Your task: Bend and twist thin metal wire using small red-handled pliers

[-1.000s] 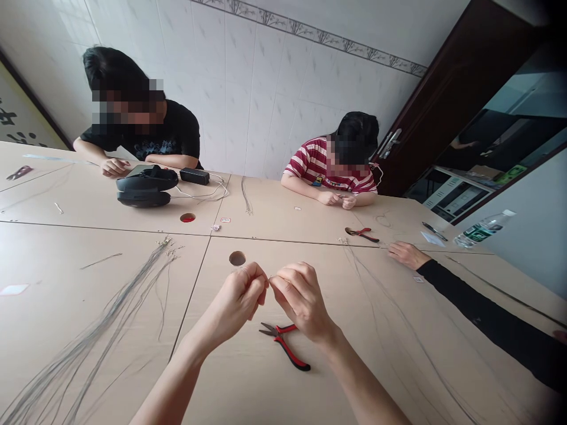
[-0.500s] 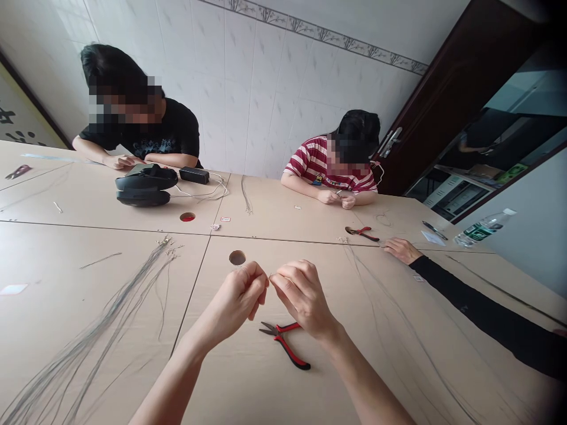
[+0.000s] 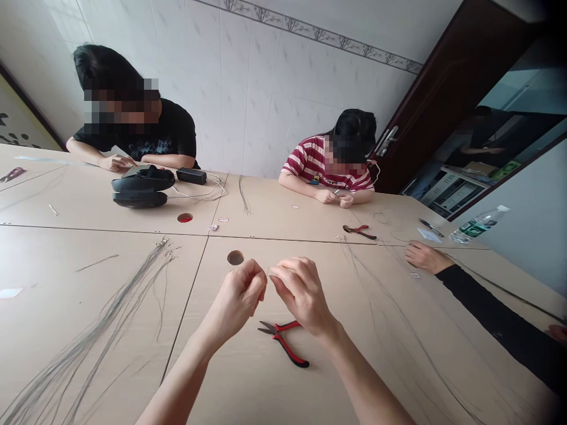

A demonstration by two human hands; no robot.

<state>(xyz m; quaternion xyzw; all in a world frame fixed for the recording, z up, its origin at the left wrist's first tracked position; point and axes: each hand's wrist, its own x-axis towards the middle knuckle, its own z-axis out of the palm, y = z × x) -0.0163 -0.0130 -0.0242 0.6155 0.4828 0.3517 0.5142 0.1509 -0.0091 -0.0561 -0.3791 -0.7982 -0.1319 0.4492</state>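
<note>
My left hand (image 3: 241, 295) is curled closed above the table, its thumb pressed against the fingers. Close beside it, my right hand (image 3: 301, 292) pinches with thumb and fingertips. The fingertips of both hands almost meet, and what they hold is too small or too hidden to make out. Beneath my right hand, red-and-black pliers (image 3: 281, 339) lie on the table with jaws apart, one handle partly covered by the hand. To the left spreads a bundle of thin grey cords (image 3: 113, 310) with small metal pieces at the far end.
Across the table sit two people, one in a black shirt (image 3: 175, 133), one in a striped shirt (image 3: 305, 159). A co-worker's black sleeve (image 3: 491, 321) reaches in from the right. More pliers (image 3: 361, 231), a bottle (image 3: 478, 225), a black headset (image 3: 142, 188) and a round table hole (image 3: 235, 258) are beyond.
The co-worker's hand at the right has moved rightward, away from the far pliers. My hands keep nearly the same pose, with a slightly wider gap between the fingertips.
</note>
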